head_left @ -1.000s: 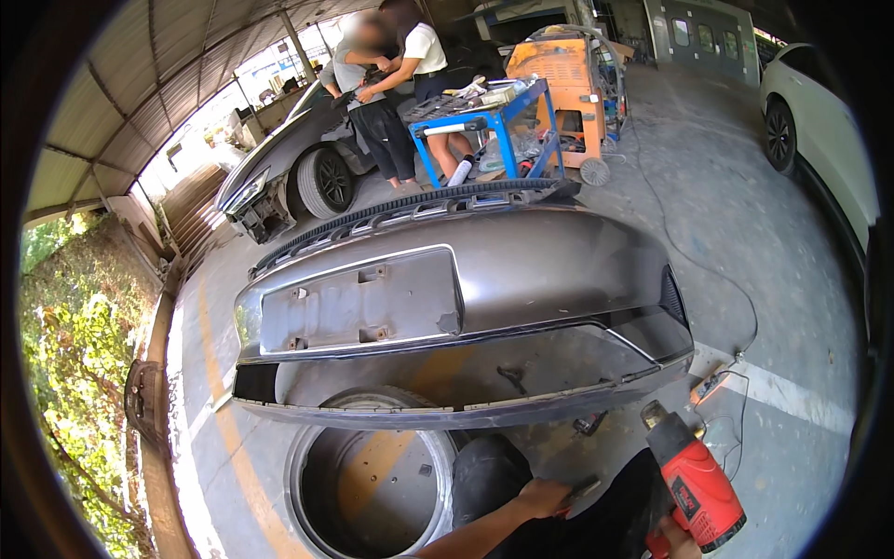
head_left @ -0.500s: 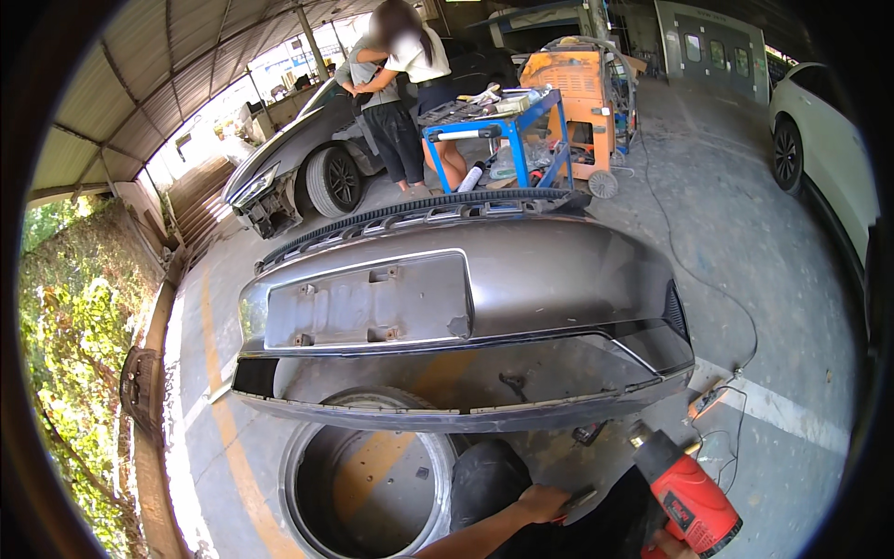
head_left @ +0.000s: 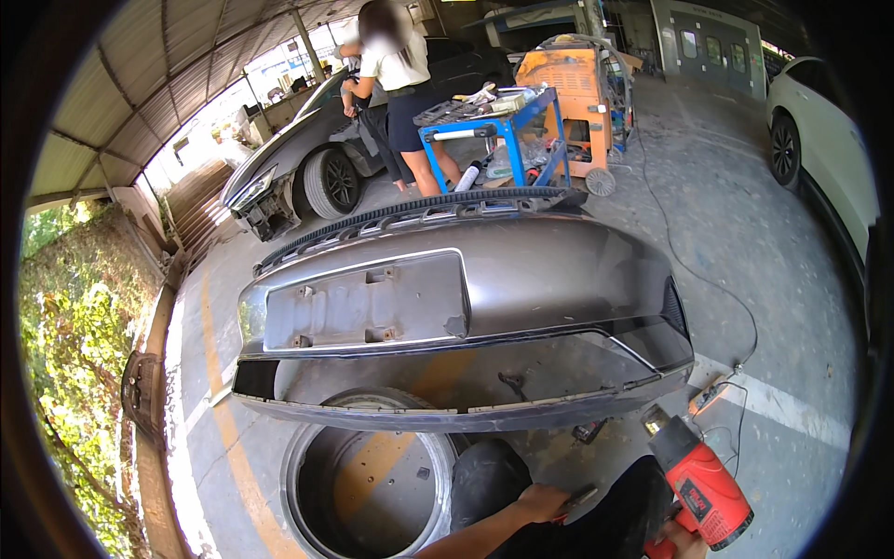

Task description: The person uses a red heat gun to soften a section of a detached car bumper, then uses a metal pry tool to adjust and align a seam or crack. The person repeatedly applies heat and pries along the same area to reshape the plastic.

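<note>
My right hand (head_left: 687, 538), at the bottom right, is closed round the grip of a red heat gun (head_left: 703, 489). The gun's metal nozzle (head_left: 656, 419) points up and to the left, beside the bumper's right end and apart from it. My left hand (head_left: 538, 503) rests over my dark-clad legs, fingers closed on a small tool (head_left: 579, 501) with a red handle and grey metal end; its exact kind is hard to make out. In front of me lies a dark grey car bumper (head_left: 559, 270) with a recessed plate area and a long lower opening.
A wheel rim (head_left: 291, 484) lies at lower left, partly under the bumper. A power strip (head_left: 712, 396) with a cable sits to the right. Behind stand a blue tool cart (head_left: 512, 130), an orange machine (head_left: 563, 74), two people and a dark car (head_left: 261, 191); a white car (head_left: 819, 102) is at right.
The heat gun has shifted slightly up and right in my right hand. My left hand has barely moved. The two people in the background have changed posture beside the dark car.
</note>
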Tool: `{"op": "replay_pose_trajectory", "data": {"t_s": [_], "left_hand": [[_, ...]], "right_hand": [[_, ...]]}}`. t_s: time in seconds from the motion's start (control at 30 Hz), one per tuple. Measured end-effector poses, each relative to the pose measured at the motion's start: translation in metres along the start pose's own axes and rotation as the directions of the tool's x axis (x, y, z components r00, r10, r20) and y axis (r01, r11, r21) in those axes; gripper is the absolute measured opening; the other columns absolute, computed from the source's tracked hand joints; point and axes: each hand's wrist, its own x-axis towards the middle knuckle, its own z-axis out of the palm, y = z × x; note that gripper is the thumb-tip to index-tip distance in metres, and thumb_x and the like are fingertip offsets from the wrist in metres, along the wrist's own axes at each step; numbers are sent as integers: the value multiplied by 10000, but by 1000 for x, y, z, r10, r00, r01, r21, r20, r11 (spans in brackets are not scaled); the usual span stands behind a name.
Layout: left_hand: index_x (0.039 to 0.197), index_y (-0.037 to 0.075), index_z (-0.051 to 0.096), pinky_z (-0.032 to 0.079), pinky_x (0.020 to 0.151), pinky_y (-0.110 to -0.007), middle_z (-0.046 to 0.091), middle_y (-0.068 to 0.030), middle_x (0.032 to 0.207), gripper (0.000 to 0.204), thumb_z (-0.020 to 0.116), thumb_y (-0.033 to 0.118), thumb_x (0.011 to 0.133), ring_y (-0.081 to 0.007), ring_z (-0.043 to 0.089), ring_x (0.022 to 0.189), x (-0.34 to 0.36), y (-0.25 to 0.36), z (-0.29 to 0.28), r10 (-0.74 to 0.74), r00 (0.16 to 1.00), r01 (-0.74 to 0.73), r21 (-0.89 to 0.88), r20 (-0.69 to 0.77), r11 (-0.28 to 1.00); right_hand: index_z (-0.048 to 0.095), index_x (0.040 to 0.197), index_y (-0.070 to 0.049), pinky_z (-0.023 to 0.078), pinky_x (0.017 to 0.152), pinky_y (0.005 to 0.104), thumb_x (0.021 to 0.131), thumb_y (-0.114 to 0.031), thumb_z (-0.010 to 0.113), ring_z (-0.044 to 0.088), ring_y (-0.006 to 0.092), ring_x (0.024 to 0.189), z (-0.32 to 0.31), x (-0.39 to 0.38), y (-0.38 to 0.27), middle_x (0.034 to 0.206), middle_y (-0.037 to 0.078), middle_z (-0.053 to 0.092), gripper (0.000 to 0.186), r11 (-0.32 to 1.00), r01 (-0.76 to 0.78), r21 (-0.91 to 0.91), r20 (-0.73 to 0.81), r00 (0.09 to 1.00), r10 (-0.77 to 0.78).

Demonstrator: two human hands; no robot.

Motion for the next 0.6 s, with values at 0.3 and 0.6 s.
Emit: {"op": "replay_pose_trajectory", "data": {"t_s": [0.3,0.6], "left_hand": [[1153,146,673,566,816,-487,732,-137,1017,320,571,382,961,-360,711,977,1,-9,4,0,998,3,63,-56,998],[1212,168,672,564,837,-469,719,-124,1112,367,609,404,938,-340,694,1033,3,-5,11,-40,995,48,89,-86,995]], "right_hand": [[583,1054,-16,539,553,322,810,-31,683,618,187,599,22,6,-22,811,88,619,264,995,25,96,-74,997,-18],[643,1125,-36,536,682,314,868,7,736,650,146,778,8,-3,-18,933,39,668,277,970,159,-183,141,981,-134]]}}
